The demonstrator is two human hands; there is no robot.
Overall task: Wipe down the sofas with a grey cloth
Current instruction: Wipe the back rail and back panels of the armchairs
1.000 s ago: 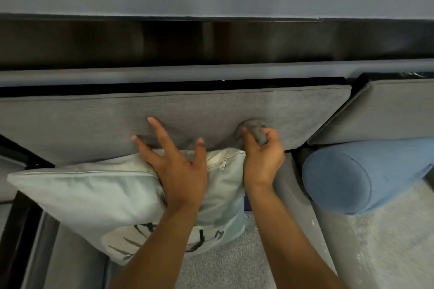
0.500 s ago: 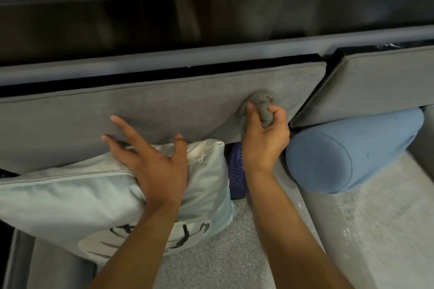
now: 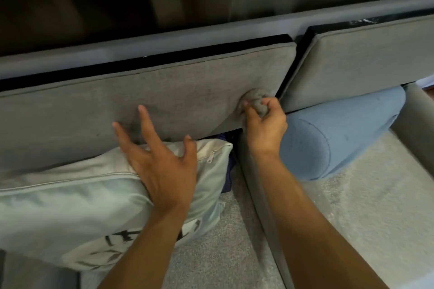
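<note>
Right hand (image 3: 265,128) grips balled grey cloth (image 3: 256,102) against back cushion (image 3: 176,91), near its right edge | left hand (image 3: 162,162) fingers spread, resting on pale pillow (image 3: 70,206) | blue bolster (image 3: 340,138) to the right

The back cushion (image 3: 164,94) is mid-grey with a fine woven fleck, and the cloth (image 3: 257,101) is nearly the same grey. The pillow (image 3: 70,199) is pale mint with a cream zip edge — black brush strokes mark its lower face. The bolster (image 3: 340,134) is light blue; the seat (image 3: 225,260) is speckled pale grey.
</note>
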